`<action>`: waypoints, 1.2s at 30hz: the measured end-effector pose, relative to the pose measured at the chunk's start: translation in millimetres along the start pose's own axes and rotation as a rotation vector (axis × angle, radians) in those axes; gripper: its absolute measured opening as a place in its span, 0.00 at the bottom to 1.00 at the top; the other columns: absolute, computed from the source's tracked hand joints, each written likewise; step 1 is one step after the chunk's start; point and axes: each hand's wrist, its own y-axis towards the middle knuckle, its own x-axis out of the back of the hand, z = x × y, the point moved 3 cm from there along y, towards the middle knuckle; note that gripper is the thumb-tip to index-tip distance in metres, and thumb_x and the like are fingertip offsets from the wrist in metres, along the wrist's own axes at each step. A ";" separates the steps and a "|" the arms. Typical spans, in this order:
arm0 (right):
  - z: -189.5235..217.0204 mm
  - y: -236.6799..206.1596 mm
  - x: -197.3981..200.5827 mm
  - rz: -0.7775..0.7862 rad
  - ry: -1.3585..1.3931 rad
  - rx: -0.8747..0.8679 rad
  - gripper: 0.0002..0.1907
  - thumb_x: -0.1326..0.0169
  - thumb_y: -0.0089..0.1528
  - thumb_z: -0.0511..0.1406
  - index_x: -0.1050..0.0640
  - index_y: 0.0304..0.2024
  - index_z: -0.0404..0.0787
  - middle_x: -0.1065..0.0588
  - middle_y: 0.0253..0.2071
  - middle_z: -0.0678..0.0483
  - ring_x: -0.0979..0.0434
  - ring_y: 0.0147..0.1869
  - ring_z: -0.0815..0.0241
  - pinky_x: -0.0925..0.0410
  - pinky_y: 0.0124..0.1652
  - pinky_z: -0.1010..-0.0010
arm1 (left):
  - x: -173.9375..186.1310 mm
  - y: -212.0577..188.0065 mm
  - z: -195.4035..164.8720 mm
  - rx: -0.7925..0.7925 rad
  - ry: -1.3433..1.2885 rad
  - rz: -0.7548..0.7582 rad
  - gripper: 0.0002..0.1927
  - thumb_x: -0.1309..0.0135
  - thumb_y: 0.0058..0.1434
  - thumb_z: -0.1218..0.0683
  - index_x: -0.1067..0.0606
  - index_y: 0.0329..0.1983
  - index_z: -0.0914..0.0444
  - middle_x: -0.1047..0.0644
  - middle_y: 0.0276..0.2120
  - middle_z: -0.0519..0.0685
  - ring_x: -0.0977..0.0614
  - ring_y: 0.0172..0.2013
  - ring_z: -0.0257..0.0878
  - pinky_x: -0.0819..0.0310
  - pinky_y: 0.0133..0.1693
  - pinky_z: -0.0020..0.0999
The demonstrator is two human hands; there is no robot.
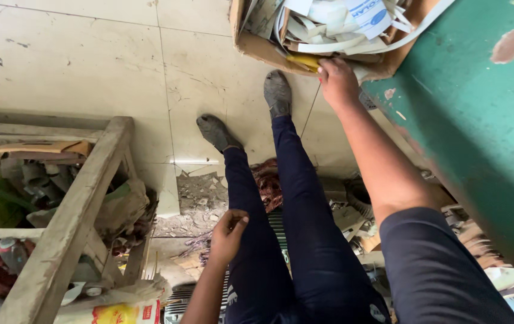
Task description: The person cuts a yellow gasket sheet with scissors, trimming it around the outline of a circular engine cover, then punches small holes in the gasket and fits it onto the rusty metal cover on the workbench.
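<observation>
- Our right hand [336,81] reaches out to the front lip of a cardboard box [257,45], fingers curled down over a flat yellow piece [305,60] at the box edge; we cannot tell whether the fingers have actually gripped it or only press on it.
- The box is brown, soft-cornered and worn, and it sits on the floor beside a green metal panel [479,138] with chipped paint; the yellow piece lies at its near rim, under a heap of white strips and paper scraps [335,24].
- Our left hand [229,234] rests against our left thigh, fingers loosely folded toward the palm, holding nothing that we can see.
- Our 2 legs, in dark blue trousers [305,240], stretch forward over pale, cracked floor tiles [89,60], ending in grey, dusty socks [277,93].
- To the left stands a rough, weathered wooden frame [71,216], with crumpled cardboard, green leaves and red-capped bottles packed inside it.
- Between frame and legs lies a patch of broken grey rubble [200,204].
</observation>
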 end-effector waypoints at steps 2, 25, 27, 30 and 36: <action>-4.5 4.1 -9.1 0.019 -0.053 -0.041 0.11 0.42 0.66 0.33 0.19 0.51 0.40 0.23 0.48 0.43 0.26 0.52 0.38 0.32 0.50 0.49 | 5.2 2.4 6.0 0.034 0.031 -0.025 0.08 0.43 0.64 0.56 0.22 0.44 0.64 0.19 0.35 0.45 0.19 0.38 0.31 0.25 0.42 0.26; 511.3 -56.1 213.2 0.325 0.441 1.053 0.34 0.47 0.67 0.51 0.33 0.66 0.35 0.30 0.65 0.40 0.30 0.68 0.38 0.37 0.65 0.53 | 127.6 -100.6 -202.3 -0.616 -1.300 0.282 0.43 0.63 0.70 0.25 0.31 0.69 0.63 0.25 0.61 0.56 0.22 0.58 0.47 0.29 0.61 0.46; 569.9 -48.8 216.1 0.392 0.491 1.169 0.39 0.58 0.71 0.57 0.36 0.70 0.32 0.32 0.67 0.37 0.33 0.71 0.38 0.40 0.67 0.51 | 165.3 -101.0 -230.3 -0.657 -1.469 0.365 0.50 0.70 0.63 0.20 0.35 0.70 0.60 0.28 0.64 0.59 0.22 0.57 0.57 0.30 0.60 0.53; 637.9 -18.2 204.0 0.328 0.220 1.249 0.44 0.71 0.69 0.63 0.36 0.70 0.36 0.34 0.69 0.38 0.39 0.76 0.37 0.48 0.73 0.47 | 231.5 -90.2 -267.5 -0.681 -1.539 0.298 0.56 0.72 0.60 0.16 0.42 0.74 0.62 0.31 0.65 0.61 0.25 0.58 0.60 0.34 0.61 0.56; 715.7 46.8 166.7 0.390 0.278 1.135 0.44 0.73 0.72 0.63 0.43 0.76 0.38 0.44 0.78 0.39 0.46 0.83 0.40 0.51 0.77 0.51 | 341.6 -45.2 -326.0 -0.683 -1.538 0.057 0.56 0.69 0.57 0.18 0.46 0.76 0.60 0.36 0.69 0.58 0.30 0.63 0.61 0.35 0.61 0.60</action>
